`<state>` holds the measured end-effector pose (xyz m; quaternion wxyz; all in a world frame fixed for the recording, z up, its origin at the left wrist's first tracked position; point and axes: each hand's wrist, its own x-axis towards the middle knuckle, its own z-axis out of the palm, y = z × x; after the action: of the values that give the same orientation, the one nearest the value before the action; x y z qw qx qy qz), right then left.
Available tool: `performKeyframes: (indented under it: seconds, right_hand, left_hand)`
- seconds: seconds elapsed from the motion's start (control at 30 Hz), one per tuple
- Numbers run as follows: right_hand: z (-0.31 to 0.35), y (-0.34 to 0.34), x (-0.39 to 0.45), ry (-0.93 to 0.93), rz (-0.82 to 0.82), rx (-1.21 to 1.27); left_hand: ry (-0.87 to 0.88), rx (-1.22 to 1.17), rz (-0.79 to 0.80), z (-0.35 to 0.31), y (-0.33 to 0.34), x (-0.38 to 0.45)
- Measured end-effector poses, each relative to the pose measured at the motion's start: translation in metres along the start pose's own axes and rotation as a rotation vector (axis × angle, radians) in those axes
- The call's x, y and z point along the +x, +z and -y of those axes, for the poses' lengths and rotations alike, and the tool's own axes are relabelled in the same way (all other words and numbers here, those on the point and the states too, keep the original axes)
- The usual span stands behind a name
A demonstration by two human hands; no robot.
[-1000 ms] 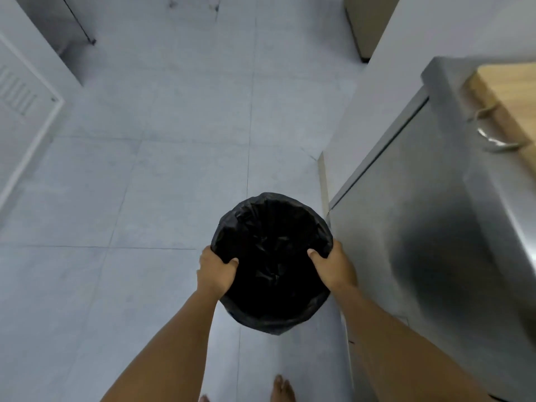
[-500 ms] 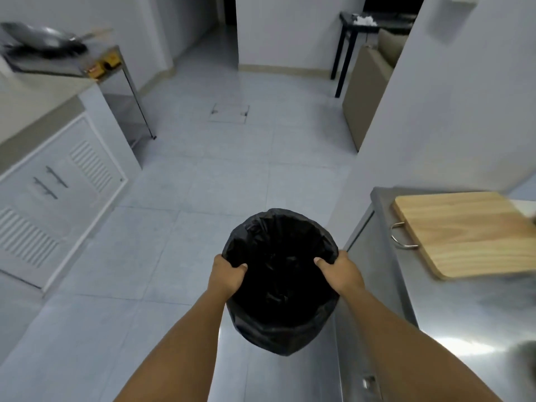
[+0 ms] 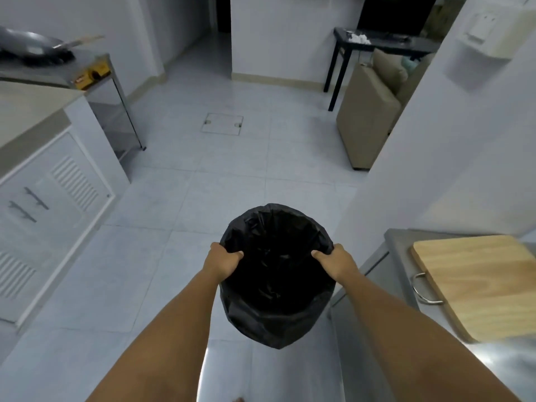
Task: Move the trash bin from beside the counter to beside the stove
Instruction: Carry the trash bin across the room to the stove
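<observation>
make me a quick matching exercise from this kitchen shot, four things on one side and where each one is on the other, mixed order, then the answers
Things:
1. trash bin
2. wok
3. cutting board
4. floor hatch

Places:
A. on the steel counter at right
B. set into the floor tiles ahead
C. on the stove at far left
D. held at the rim by the left hand and the right hand

Pairs: 1-D, 2-C, 3-A, 4-B
</observation>
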<state>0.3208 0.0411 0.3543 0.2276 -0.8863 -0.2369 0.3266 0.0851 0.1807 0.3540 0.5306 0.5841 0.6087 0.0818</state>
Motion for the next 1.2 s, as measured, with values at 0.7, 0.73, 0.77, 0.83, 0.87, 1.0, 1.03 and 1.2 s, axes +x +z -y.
performKeyframes:
  seconds: [0.7,0.73,0.77,0.83,0.87,1.0,1.03,1.2]
  right_hand:
    - [0.185,-0.07,0.273,-0.014,-0.052,0.038]
    - [0.194,-0.076,0.288,-0.011,-0.039,0.043]
    - [0.206,-0.084,0.311,-0.008,-0.033,0.052]
    - [0.229,-0.101,0.346,-0.017,-0.028,0.052]
    - [0.24,-0.109,0.362,-0.024,-0.035,0.055]
    - [0.275,-0.133,0.435,-0.033,-0.038,0.049]
    - [0.283,-0.138,0.452,-0.032,-0.038,0.054]
    - [0.334,-0.166,0.561,-0.045,-0.042,0.044]
  left_hand:
    - [0.068,0.02,-0.009,-0.226,-0.024,0.265]
    - [0.061,0.019,-0.008,-0.24,-0.023,0.277]
    - [0.056,0.019,-0.013,-0.259,-0.021,0.296]
    - [0.054,0.009,-0.02,-0.292,-0.021,0.324]
    - [0.061,0.002,-0.025,-0.309,-0.02,0.338]
    - [0.066,0.004,-0.029,-0.366,-0.012,0.4]
    - [0.068,-0.002,-0.028,-0.379,-0.009,0.415]
    - [0.071,-0.001,-0.027,-0.451,0.002,0.511]
